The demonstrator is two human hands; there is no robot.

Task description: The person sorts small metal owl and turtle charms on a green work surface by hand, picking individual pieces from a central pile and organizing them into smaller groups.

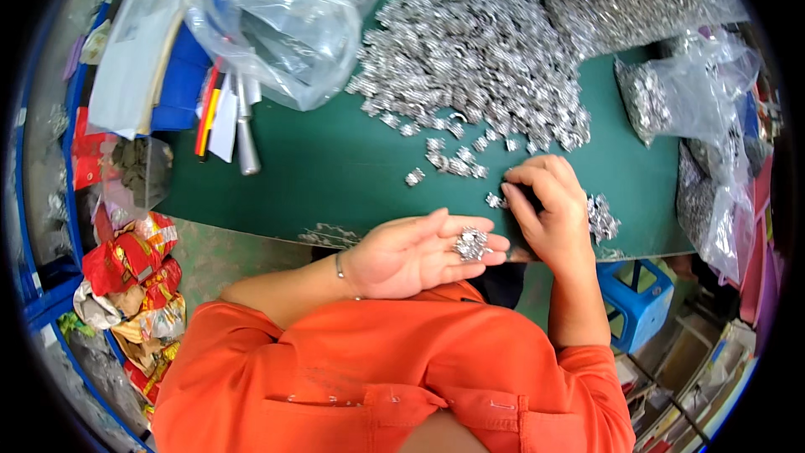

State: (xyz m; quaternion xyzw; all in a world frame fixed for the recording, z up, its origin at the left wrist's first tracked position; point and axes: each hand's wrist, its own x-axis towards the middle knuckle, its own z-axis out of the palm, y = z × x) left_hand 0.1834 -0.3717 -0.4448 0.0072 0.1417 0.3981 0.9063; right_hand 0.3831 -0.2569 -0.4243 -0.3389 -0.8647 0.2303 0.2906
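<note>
Silver-coloured, small metal pieces lie on the open, upturned left hand; the narrowed right hand nears a matching piece on the green counter, grip unclear; likely light, stiff, slippery: pinch opposite edges.

I see a green table, whose near edge is scratched pale. Below it, the floor is also greenish, with pale patches. A blue stool stands at right; a blue-framed rack stands at left.
</note>
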